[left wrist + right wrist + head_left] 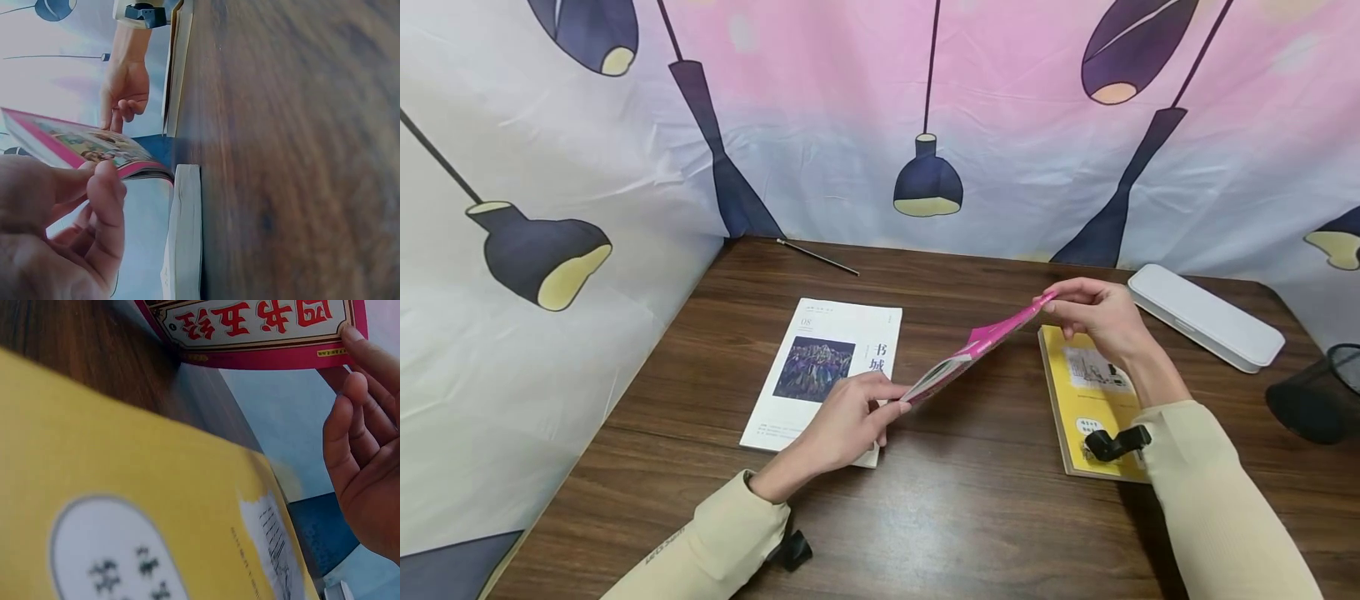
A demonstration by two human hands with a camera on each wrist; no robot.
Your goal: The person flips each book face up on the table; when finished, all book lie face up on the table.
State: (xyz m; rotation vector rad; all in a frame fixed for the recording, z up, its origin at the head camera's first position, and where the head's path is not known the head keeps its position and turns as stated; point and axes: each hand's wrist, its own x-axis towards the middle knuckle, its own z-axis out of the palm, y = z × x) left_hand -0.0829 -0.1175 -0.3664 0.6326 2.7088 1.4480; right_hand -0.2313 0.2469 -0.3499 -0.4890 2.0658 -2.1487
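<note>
One white book [812, 367] lies flat, well left of the yellow book [1086, 392]. Left hand [850, 412] pinches the lower end of a pink booklet [981, 345], held in the air left of the yellow book, its long line slanting up and rightward from that grip; right hand [1097, 317], nearer the yellow book, pinches the upper end.

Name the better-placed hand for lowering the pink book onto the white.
Probably left hand: it pinches the pink book's end nearest the white book; right hand holds the end near the yellow book.
</note>
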